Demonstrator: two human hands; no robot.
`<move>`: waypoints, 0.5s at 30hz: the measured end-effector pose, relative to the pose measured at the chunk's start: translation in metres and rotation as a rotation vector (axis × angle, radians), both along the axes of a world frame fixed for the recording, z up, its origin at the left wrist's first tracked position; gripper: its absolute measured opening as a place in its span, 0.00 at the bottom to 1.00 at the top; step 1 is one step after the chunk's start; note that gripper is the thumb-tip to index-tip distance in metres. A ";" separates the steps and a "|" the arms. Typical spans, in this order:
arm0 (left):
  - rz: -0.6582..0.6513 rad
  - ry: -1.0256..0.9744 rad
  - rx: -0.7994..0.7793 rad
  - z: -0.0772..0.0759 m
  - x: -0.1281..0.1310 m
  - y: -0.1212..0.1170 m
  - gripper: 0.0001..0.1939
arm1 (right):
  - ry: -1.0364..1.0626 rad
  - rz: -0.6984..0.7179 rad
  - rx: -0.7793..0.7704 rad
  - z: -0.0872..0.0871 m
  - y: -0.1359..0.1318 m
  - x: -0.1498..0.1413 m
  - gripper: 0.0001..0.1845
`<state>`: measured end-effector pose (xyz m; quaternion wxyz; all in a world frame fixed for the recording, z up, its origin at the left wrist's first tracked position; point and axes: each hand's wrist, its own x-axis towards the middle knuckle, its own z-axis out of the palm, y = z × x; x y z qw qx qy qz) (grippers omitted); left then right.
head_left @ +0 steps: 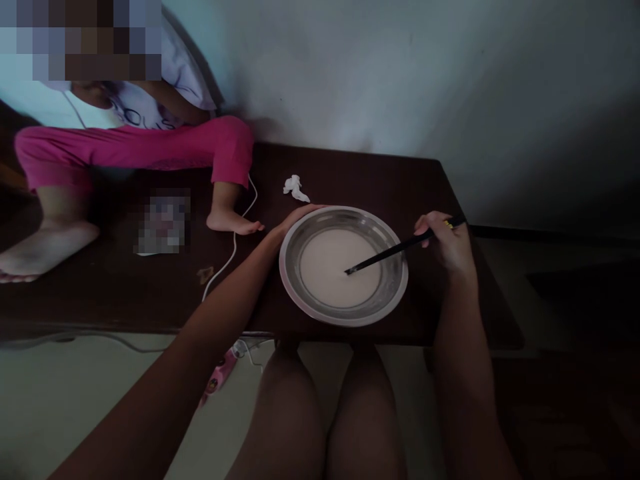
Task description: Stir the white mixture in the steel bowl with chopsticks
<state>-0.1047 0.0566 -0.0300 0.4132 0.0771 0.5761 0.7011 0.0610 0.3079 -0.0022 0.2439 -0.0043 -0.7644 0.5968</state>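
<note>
A round metal bowl (287, 280) of milky white liquid (335, 260) stands near the front edge of the dark table. My left hand (301, 213) steadies the bowl at its far left rim; most of its fingers are hidden behind the rim. Black chopsticks (387, 252), held close together, slant down to the left in my right hand (443, 235), which is closed around their upper part. Their tips meet the liquid near the middle of the bowl.
A person in pink trousers (165, 150) sits on the dark table (395, 177) at left. Crumpled white tissue (296, 188) lies behind the bowl. A white cable (220, 270) crosses the tabletop. A blurred flat item (164, 225) lies between the person's feet. The wall borders the back.
</note>
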 end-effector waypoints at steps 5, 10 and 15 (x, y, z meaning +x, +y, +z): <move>-0.042 0.031 -0.016 0.002 0.002 0.001 0.18 | -0.042 -0.027 0.060 0.002 -0.001 -0.001 0.20; -0.048 0.028 -0.014 -0.003 -0.002 0.000 0.18 | -0.001 -0.074 -0.007 0.001 0.001 0.000 0.22; -0.056 0.038 -0.018 -0.001 0.000 -0.001 0.18 | -0.024 -0.019 0.035 0.001 0.000 -0.001 0.19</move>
